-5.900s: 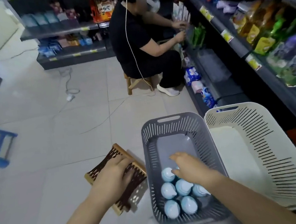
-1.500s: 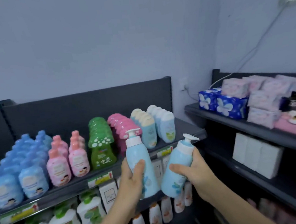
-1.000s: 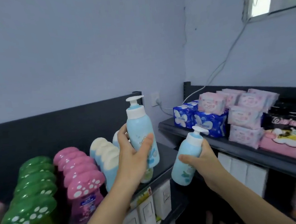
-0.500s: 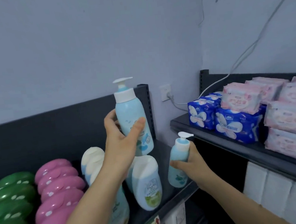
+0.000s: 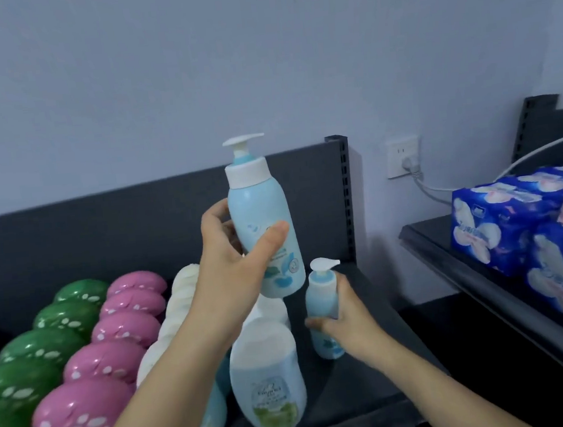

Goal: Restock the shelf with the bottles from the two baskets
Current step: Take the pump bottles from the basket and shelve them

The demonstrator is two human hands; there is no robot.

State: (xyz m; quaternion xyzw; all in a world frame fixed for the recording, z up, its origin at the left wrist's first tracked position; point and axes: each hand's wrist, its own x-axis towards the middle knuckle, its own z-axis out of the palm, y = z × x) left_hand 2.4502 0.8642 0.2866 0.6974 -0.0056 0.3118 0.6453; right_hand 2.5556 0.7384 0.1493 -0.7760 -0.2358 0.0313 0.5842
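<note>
Head view, looking at a dark shelf (image 5: pixel 375 376) against a pale blue wall. Centre of the frame: left hand (image 5: pixel 230 263) wrapped around a light-blue pump bottle (image 5: pixel 262 222), thumb across the front, fingers behind, bottle upright and lifted above the shelf items, white pump head pointing right. Just right of centre and lower: right hand (image 5: pixel 348 317) gripping a second light-blue pump bottle (image 5: pixel 324 312) from the right side, fingers curled around the body, bottle upright with its base at or very near the shelf surface; actual contact impossible to tell. Below the raised bottle, lower centre: a row of white-capped bottles (image 5: pixel 268 379) standing on the shelf, the front one with a green label. Left of those, a second row of white caps partly hidden by the left forearm. Lower left of the frame: rows of pink mushroom-cap bottles (image 5: pixel 112 333), then green mushroom-cap bottles (image 5: pixel 45 342) with white spots. Right of centre, on the wall: a white socket (image 5: pixel 402 157) with a plug and white cable. Far right edge: blue tissue packs (image 5: pixel 514 221) with a flower print stacked on a neighbouring dark shelf.
</note>
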